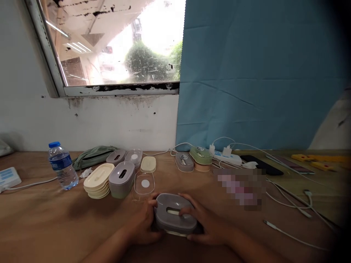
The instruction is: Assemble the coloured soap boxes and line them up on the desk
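One gray slotted box (171,220), near center, gripped between two hands: left hand (144,223) curled round left side, right hand (206,223) round right, one finger at slot. Farther left: one stack of cream pieces (98,179) (exact count unclear), one bottle (62,167). Far, right of center: one gray container (184,162), one green container (201,156).

The left hand (145,227) and right hand (206,223) are bare. Both forearms (113,243) are uncovered over their visible length and taper toward the hands.
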A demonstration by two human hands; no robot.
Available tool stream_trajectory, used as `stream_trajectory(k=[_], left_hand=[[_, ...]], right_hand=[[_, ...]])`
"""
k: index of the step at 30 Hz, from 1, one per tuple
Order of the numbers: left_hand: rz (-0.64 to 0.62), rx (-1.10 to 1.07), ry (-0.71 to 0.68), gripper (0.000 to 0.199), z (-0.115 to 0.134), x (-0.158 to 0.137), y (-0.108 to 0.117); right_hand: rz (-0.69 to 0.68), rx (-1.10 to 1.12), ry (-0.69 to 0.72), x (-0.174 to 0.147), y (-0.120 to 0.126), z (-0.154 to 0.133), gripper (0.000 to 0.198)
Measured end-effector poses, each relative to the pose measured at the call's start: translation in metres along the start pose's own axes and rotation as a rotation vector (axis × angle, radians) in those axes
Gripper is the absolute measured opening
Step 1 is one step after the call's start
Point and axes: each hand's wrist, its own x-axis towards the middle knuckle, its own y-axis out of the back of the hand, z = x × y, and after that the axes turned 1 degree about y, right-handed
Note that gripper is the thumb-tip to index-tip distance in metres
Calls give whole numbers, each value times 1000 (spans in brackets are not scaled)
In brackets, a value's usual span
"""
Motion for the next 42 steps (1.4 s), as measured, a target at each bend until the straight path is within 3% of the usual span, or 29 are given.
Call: stream_trajectory(k=[8, 18, 33, 37, 42], left_hand=[[-62, 43, 18, 61, -3, -1, 1], [-89, 71, 19, 63, 0, -1, 1], [-92, 130, -36, 61, 5, 0, 6], [-112, 105, -25, 70, 6, -1, 9], [-92, -25, 26, 61, 5, 2, 12]], right_hand=[[53, 107, -28, -2, -5, -7, 55], [-93, 65, -167, -8, 6, -29, 48], [-123, -139, -92, -5, 9, -27, 48], [-110, -109, -73, -4, 8, -26, 50], [-48, -44, -100, -3, 3, -20, 60]])
